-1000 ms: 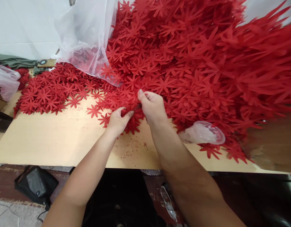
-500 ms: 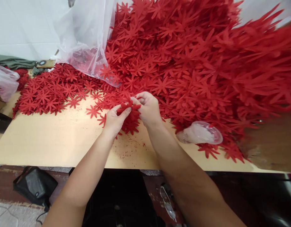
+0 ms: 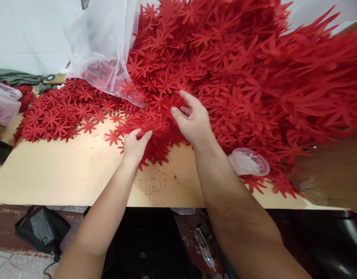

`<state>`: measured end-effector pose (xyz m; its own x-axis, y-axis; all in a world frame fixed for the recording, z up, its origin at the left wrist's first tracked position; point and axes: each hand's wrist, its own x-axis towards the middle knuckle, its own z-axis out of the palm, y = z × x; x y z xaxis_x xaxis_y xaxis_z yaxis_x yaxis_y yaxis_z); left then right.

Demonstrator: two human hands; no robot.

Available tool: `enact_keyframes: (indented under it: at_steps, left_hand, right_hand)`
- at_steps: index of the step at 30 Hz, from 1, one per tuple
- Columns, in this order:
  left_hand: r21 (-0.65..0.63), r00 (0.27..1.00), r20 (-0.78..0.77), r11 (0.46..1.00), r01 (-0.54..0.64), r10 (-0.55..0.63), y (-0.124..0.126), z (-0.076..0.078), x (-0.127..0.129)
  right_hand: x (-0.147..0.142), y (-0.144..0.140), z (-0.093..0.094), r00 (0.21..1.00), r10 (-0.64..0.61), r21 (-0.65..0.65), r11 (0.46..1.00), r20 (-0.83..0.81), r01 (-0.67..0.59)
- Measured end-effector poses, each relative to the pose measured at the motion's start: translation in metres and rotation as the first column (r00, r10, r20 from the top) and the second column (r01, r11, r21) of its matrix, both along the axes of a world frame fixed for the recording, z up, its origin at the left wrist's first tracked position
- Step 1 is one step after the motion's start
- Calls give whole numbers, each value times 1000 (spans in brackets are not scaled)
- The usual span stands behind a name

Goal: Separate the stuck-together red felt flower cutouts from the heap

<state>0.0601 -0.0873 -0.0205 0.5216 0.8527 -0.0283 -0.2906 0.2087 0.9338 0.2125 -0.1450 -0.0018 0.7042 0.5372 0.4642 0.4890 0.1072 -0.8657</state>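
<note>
Flanking red flower cutouts (image 3: 225, 69), clear plastic bag (image 3: 103, 50), plastic lid (image 3: 249, 162)

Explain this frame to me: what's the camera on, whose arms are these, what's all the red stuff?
One camera, worn on a person's head, looks forward and down, so both bare arms are the wearer's own. On the tan table lies a big pile of red flower-shaped cutouts, with a clear plastic bag over part of it and a small clear lid near the edge. The left hand rests flat on cutouts at the pile's edge. The right hand is open, fingers spread over the pile, gripping nothing visible.
</note>
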Motion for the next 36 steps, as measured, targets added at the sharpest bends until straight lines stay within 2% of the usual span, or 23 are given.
enact_keyframes:
  at_steps: [3, 5, 8, 11, 14, 17, 19, 21, 25, 27, 31, 33, 36]
  left_hand:
    - [-9, 999, -5, 999, 35, -35, 0, 0, 2]
    - [-19, 999, -22, 999, 34, -34, 1, -2, 4]
    - [-56, 998, -48, 998, 27, -30, 1, -4, 4]
    - [-115, 998, -32, 992, 50, -54, 0, -2, 3]
    - [-141, 990, 19, 979, 144, -143, -3, 1, 2]
    - [-62, 982, 5, 980, 191, -191, -4, -1, 4]
    - [-18, 987, -28, 988, 156, -156, -4, -4, 6]
    - [1, 993, -26, 993, 119, -119, -3, -7, 7]
    - [17, 996, 3, 996, 87, -87, -1, -11, 7]
    - [-16, 995, -28, 995, 95, -96, -1, -11, 6]
    - [-84, 990, -62, 989, 124, -129, -2, -8, 6]
    - [-93, 991, -37, 988, 127, -131, -3, -7, 6]
    - [-71, 986, 2, 983, 167, -167, -4, -6, 7]
  right_hand:
    - [-26, -4, 7, 985, 169, -127, 977, -33, -172]
    - [-45, -6, 9, 942, 315, -195, 922, -119, -333]
    - [-62, -5, 8, 876, 425, -159, 871, -229, -464]
    - [-60, -4, 3, 864, 424, -109, 878, -271, -465]
    - [-53, -4, -2, 890, 380, -82, 908, -252, -411]
    - [-47, -3, -8, 944, 259, -60, 959, -202, -276]
    - [-42, 0, -10, 971, 135, -59, 987, -195, -149]
    - [-37, 5, -11, 959, 59, -41, 997, -277, -73]
    - [-33, 8, -5, 844, 105, -24, 990, -526, -138]
    - [-38, 3, 0, 834, 159, -29, 978, -528, -205]
    - [-52, -7, 6, 847, 348, -55, 914, -403, -402]
    - [-54, -7, 4, 869, 341, -52, 922, -359, -383]
    - [-50, -2, -4, 909, 236, -19, 966, -344, -258]
